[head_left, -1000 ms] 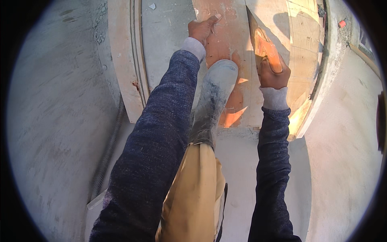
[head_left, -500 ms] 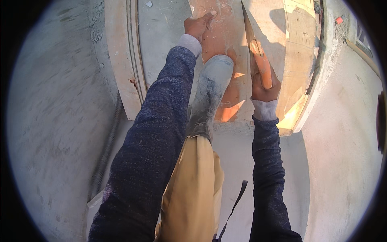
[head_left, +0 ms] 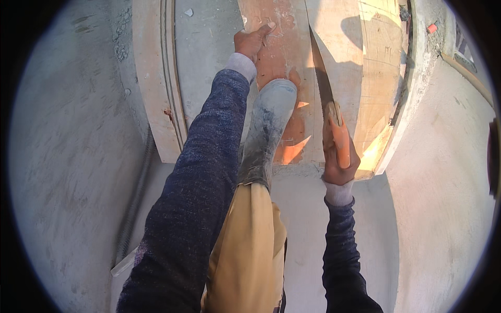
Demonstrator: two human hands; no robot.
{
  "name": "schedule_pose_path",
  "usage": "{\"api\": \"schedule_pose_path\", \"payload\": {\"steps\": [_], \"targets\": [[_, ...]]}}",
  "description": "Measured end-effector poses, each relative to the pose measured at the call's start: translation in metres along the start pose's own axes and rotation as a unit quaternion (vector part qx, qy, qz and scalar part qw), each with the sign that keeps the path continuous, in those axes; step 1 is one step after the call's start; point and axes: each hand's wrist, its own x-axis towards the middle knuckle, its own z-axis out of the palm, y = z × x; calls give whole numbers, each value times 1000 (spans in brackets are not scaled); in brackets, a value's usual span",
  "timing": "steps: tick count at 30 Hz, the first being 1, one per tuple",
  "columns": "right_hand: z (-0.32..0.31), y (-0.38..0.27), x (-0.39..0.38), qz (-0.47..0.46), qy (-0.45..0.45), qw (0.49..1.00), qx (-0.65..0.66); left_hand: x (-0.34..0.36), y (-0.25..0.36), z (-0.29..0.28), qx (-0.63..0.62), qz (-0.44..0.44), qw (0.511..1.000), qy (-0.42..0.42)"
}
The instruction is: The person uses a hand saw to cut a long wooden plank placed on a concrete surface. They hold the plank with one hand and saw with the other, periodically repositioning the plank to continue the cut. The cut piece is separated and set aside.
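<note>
A reddish-brown, plywood-like board (head_left: 274, 57) lies ahead of me, paler along its right side. My left hand (head_left: 249, 43) is closed on its left edge, thumb on top; the fingers beneath are hidden. My right hand (head_left: 342, 171) is wrapped round the orange handle of a handsaw (head_left: 322, 78). The long, thin blade points away from me over the board, and its far tip reaches the top of the view. How deep the blade sits in the board I cannot tell. A dusty grey rubber boot (head_left: 271, 112) presses on the board between my hands.
A light wooden plank (head_left: 151, 73) edges the left side, and a sunlit yellowish panel (head_left: 383, 78) stands at the right. A ribbed grey hose (head_left: 136, 193) runs along the left wall. Beyond the right edge lies a small red piece (head_left: 432, 28).
My right hand has drawn the saw back toward me, so more of the blade shows in front of the handle. My left hand keeps its hold on the board.
</note>
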Motion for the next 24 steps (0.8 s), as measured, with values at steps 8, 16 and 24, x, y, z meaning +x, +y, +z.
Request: {"api": "schedule_pose_path", "payload": {"steps": [8,16,24], "targets": [[12,12,50,42,-10,999,23,1,-24,2,10,-4,1000,4],[-69,-23,-92,110,-47,993,-15,-21,-12,17,22,8,1000,-9],[28,32,56,-34,8,999,5,-6,-36,16,38,4,999,19]]}}
